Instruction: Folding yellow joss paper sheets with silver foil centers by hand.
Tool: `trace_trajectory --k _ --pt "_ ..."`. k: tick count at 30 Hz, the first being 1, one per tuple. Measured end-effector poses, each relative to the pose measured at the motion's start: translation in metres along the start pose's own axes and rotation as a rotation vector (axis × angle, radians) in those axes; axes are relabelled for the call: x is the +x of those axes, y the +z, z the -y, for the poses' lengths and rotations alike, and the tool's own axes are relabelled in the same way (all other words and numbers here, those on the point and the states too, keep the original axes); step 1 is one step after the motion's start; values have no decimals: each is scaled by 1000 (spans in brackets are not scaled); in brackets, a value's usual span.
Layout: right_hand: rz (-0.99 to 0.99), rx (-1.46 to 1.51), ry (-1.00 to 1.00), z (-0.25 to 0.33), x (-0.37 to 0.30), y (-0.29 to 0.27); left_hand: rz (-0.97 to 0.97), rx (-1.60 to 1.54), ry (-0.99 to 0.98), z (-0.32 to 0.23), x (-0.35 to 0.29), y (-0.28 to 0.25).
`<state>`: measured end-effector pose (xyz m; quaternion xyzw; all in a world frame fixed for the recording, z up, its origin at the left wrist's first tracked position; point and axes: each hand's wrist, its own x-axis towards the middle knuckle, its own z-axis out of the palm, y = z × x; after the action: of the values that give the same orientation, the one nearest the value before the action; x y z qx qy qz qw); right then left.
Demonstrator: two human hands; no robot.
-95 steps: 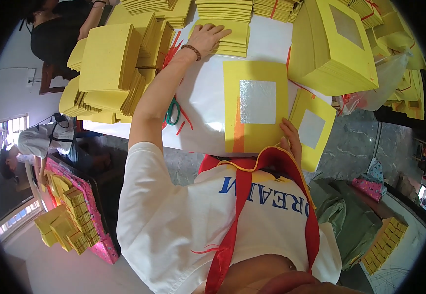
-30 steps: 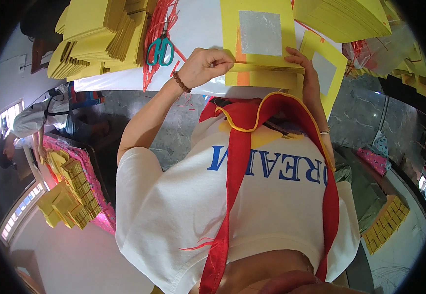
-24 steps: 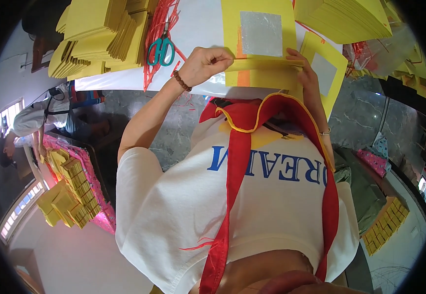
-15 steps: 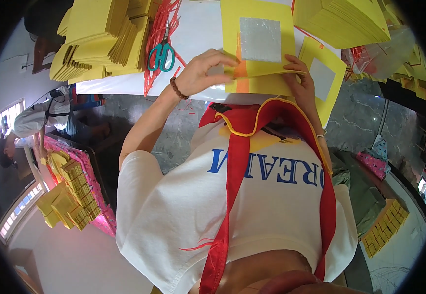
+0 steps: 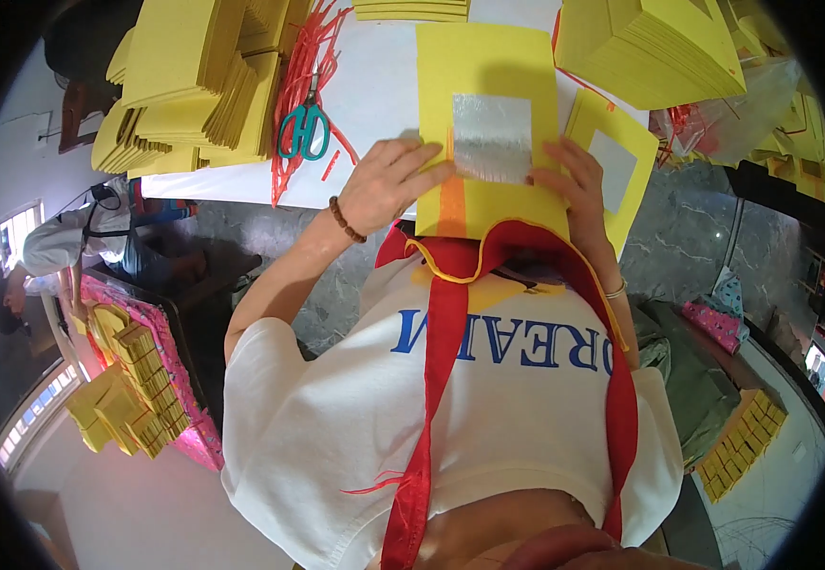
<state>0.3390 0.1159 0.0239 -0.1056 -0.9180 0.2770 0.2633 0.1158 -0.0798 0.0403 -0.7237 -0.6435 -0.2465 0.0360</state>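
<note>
While the yellow paper (image 5: 488,123) with a silver square (image 5: 492,138) lies at the table's (image 5: 374,95) near edge, the left hand (image 5: 388,185) and right hand (image 5: 578,185) press it with flat, open fingers.

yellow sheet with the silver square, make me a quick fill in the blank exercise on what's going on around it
1. The square patch in the middle of the yellow sheet is ____ in colour.
2. The scissors lying on the white table have ____ handles.
3. The beaded bracelet sits on the wrist of the ____ hand.
4. The right hand rests at the sheet's ____ edge.

Missing words: silver; teal; left; right
</note>
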Motion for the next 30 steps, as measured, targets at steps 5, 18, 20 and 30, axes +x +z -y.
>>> trace_trajectory --k 5,18,20,30 --pt "177 158 43 5 1 -7 -36 -390 -213 1 -5 4" --pt "-98 471 785 19 29 9 -45 -839 -935 26 24 34" --pt "-47 415 788 16 27 10 -51 -932 -997 27 27 35" --pt "-102 446 853 6 26 19 -99 -987 -1078 27 35 41"
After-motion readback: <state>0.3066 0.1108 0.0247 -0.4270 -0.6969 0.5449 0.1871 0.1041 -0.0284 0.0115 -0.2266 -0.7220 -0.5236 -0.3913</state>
